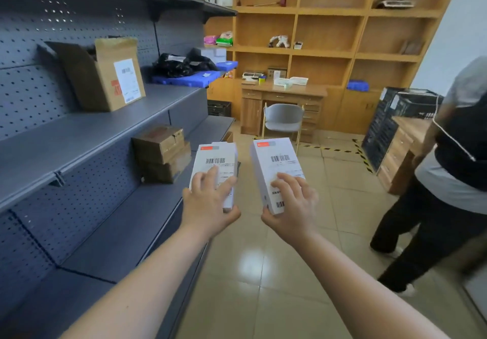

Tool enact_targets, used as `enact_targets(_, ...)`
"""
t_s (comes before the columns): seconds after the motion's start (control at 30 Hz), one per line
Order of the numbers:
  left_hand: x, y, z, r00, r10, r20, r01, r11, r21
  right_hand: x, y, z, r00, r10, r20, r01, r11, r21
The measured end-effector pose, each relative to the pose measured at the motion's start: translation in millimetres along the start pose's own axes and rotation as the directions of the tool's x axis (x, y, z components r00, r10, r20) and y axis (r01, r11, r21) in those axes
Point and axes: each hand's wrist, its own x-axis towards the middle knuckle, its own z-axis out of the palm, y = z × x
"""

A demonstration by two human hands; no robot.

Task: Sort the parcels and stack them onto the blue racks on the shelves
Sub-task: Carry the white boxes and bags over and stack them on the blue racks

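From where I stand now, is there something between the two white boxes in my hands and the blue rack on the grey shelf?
Partly. The white parcels are in the left hand and right hand, and the aisle ahead looks open. But black bags cover much of the blue rack; only its front right part is bare.

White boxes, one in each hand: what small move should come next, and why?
Probably carry both forward toward the blue rack at the far end of the middle shelf. The left hand grips one white box and the right hand grips the other white box, both over the floor, well short of that rack. Black bags already lie on it.
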Motion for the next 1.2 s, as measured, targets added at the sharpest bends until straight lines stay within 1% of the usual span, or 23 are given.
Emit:
enact_targets(0.2, 93, -18, 0, 0.989, 0.122, -0.087, -0.127, 0.991, -0.052, 76, 3, 15, 0.996, 0.022, -0.085, -0.03, 0.995, -0.092)
enact_targets(0.4, 183, -42, -11, 0.961, 0.182, -0.207, -0.201, 0.977, -0.075, 155, 9, 25, 0.992, -0.023, -0.124, -0.006, 0.973, -0.231)
enact_targets(0.73, 311, -62, -46, 0.92, 0.21, -0.33, -0.263, 0.957, -0.124, 271, 23, 26, 0.973, -0.035, -0.228, -0.035, 0.954, -0.296)
enact_targets(0.8, 334, -58, -49, 0.916, 0.206, -0.346, -0.263, 0.957, -0.126, 293, 31, 27, 0.973, -0.076, -0.219, 0.0, 0.945, -0.327)
enact_targets(0.87, 356, -53, -49, 0.908, 0.198, -0.37, -0.257, 0.959, -0.118, 314, 41, 31, 0.968, -0.156, -0.195, 0.072, 0.922, -0.381)
enact_targets(0.93, 380, -46, -46, 0.892, 0.196, -0.408, -0.261, 0.959, -0.109, 335, 54, 36, 0.952, -0.223, -0.211, 0.124, 0.909, -0.398)
enact_targets(1.03, 417, -34, -40, 0.886, 0.208, -0.415, -0.259, 0.963, -0.07, 372, 74, 41, 0.942, -0.228, -0.246, 0.125, 0.918, -0.376)
enact_targets(1.2, 481, -12, -29, 0.876, 0.195, -0.442, -0.239, 0.97, -0.047, 435, 122, 49, 0.938, -0.234, -0.257, 0.138, 0.93, -0.341)
